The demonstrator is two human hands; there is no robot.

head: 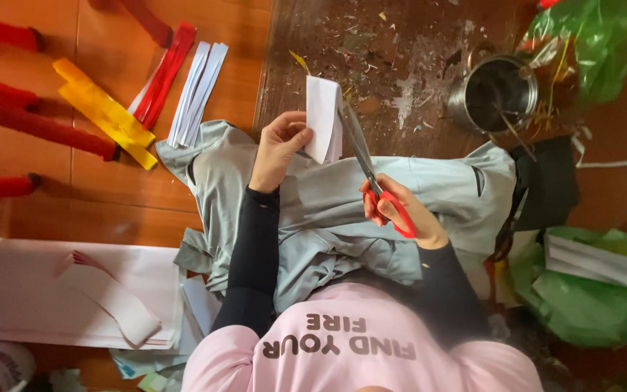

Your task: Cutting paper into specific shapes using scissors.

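1. Scissors (371,163) with red handles sit in my right hand (400,210), fingers closed through the loops, blades parted against the folded white paper (324,120).
2. My left hand (281,141) pinches that paper by its left edge, holding it upright above my lap, over the grey cloth (342,210) across my knees.
3. On the floor toward the upper left lie yellow paper strips (103,112), red strips (165,69) and white strips (197,91), close together.
4. A steel pot (498,94) stands on the dark wooden board near the upper right, beside a green plastic bag (596,43).
5. White sheets (45,290) lie at the lower left edge.
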